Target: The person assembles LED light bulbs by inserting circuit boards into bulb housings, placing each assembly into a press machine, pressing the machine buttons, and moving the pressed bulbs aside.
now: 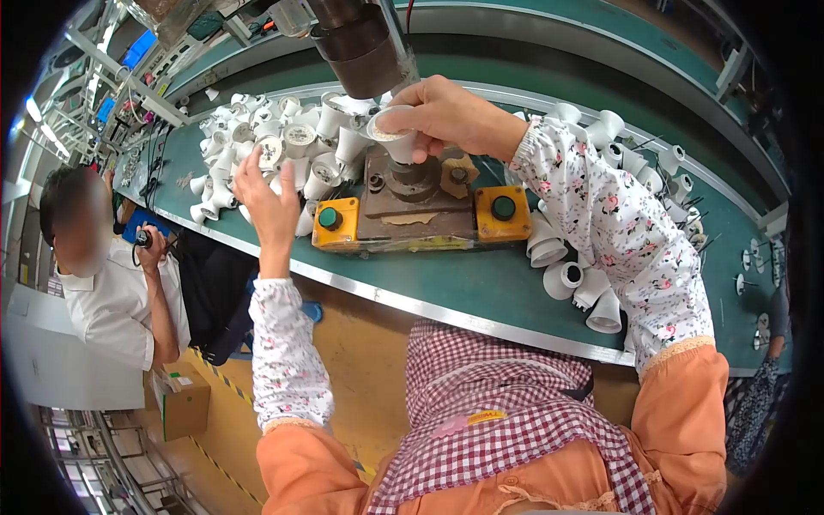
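Observation:
Between the fingers and thumb of my right hand (446,116) is a white lamp housing (393,137), a cup shape with its wide mouth up. It stands at the round metal post of the press base (412,184), below the dark press head (356,51). My left hand (268,193) is raised with fingers apart and holds nothing, beside a heap of white lamp housings (300,136). Some in that heap show round boards in their mouths. Yellow boxes with a green button (330,218) and another green button (503,208) flank the base.
More white housings (562,279), some with wires, lie to the right on the green bench (446,287). A metal edge (481,324) runs along its front. A person (112,257) in a white shirt is at the left, holding a dark object. A cardboard box (182,399) sits on the floor.

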Tool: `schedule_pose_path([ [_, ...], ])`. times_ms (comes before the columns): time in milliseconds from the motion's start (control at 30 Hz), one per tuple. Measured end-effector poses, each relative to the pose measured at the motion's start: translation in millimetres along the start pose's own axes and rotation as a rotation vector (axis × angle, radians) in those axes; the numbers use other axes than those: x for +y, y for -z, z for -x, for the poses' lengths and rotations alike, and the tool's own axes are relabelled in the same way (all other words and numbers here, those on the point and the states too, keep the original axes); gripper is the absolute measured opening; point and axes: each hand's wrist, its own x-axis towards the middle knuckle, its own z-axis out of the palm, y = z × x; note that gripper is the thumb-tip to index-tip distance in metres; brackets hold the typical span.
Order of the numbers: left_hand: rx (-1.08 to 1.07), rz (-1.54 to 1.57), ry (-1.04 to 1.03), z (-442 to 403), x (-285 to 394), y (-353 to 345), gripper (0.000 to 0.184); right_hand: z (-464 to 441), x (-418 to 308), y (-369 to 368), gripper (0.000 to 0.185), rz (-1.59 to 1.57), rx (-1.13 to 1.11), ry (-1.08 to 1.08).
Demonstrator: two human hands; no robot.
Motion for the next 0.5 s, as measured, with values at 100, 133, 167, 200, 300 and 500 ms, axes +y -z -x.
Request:
schedule_pose_path([
  [100,-0.049,0.107,-0.062,15.6,40.7,13.0,0.043,1.9,-1.2,-1.3,0.031,0.063,0.002,0.048],
  [133,-0.042,0.139,-0.062,22.1,51.7,15.5,0.041,3.2,0.4,-1.7,0.031,0.044,-0.005,0.029],
  [167,-0.063,0.156,-0.052,29.9,57.4,16.8,0.041,3.7,2.0,-2.2,0.032,0.024,-0.014,0.014],
  [200,-0.082,0.171,-0.045,35.7,60.7,17.3,0.04,2.9,2.7,-2.0,0.032,0.003,-0.022,0.003],
  [300,-0.125,0.201,-0.009,43.2,67.5,16.5,0.039,0.0,9.1,-3.8,0.033,-0.124,-0.033,-0.035],
  [500,-0.222,0.16,-0.104,61.2,69.2,32.5,0.042,35.4,8.9,15.0,0.043,0.231,0.179,0.169],
])
